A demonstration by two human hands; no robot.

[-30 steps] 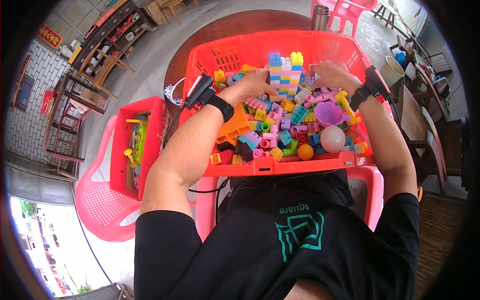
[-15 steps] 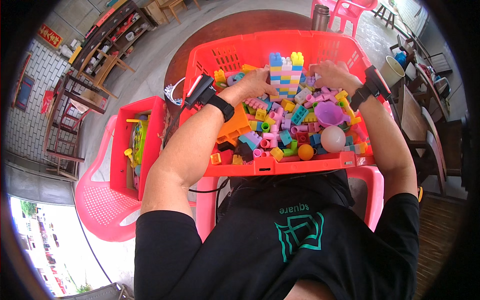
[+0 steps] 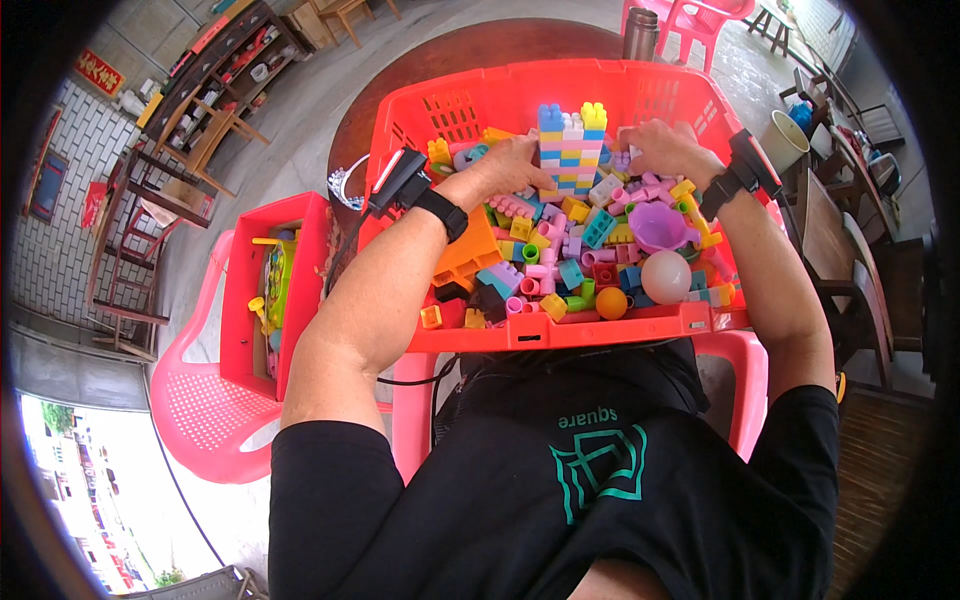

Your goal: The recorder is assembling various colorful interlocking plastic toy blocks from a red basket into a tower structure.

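both hands sit in the red basket (image 3: 455, 110) of loose bricks: left hand (image 3: 505, 165) touches the stacked block wall (image 3: 568, 150) standing upright mid-basket, right hand (image 3: 665, 150) just beside it; fingertips buried, grip unclear.

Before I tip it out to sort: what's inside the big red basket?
The red basket holds loose coloured blocks, a stacked block wall, a purple cup, a pale ball and an orange ball. Lower layers are covered.

Round dark wooden table (image 3: 480, 50), red plastic basket (image 3: 640, 85) of toy blocks on it, steel cup (image 3: 641, 32) just behind the basket
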